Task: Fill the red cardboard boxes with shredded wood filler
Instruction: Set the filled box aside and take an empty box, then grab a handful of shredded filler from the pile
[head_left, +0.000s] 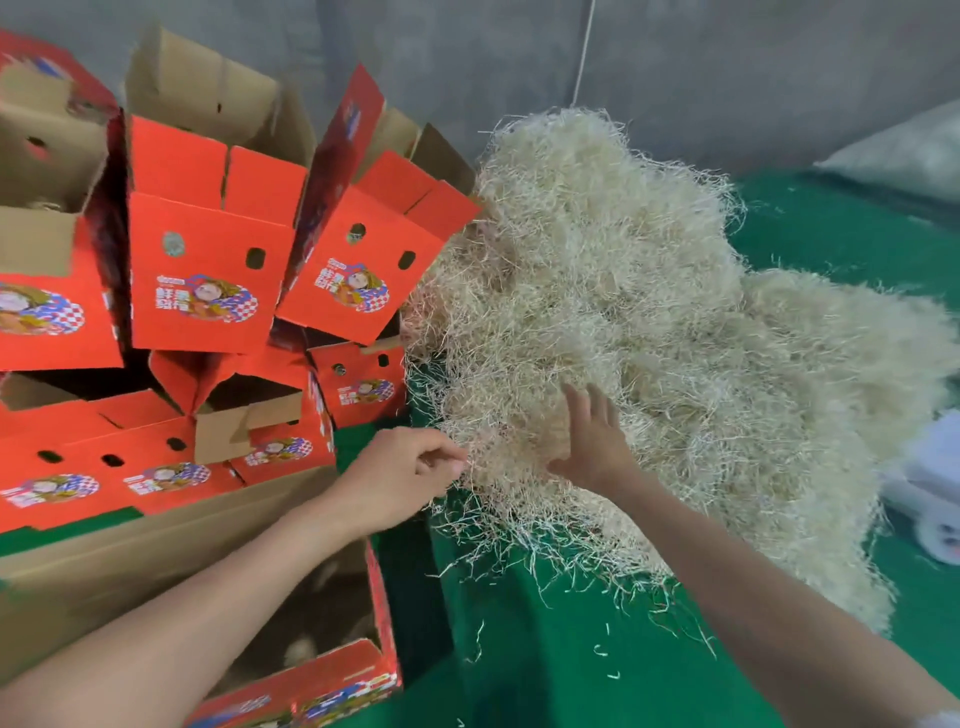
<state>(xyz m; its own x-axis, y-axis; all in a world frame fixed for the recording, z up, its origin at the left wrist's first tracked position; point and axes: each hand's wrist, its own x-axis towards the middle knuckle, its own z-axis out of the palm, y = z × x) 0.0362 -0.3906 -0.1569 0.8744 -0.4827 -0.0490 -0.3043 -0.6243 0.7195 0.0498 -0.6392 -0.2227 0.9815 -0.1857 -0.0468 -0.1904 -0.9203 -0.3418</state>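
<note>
Shredded wood filler (649, 322) lies just right of the left hand (405, 475), whose fingers (441, 460) pinch edge strands. The right hand (592, 441) rests spread on it, with the open red box (382, 608) near-left.

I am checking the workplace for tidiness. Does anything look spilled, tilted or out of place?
Yes. Loose strands of shredded wood filler lie scattered on the green cloth below the pile. The red boxes are stacked untidily; one upper box leans clearly sideways.
</note>
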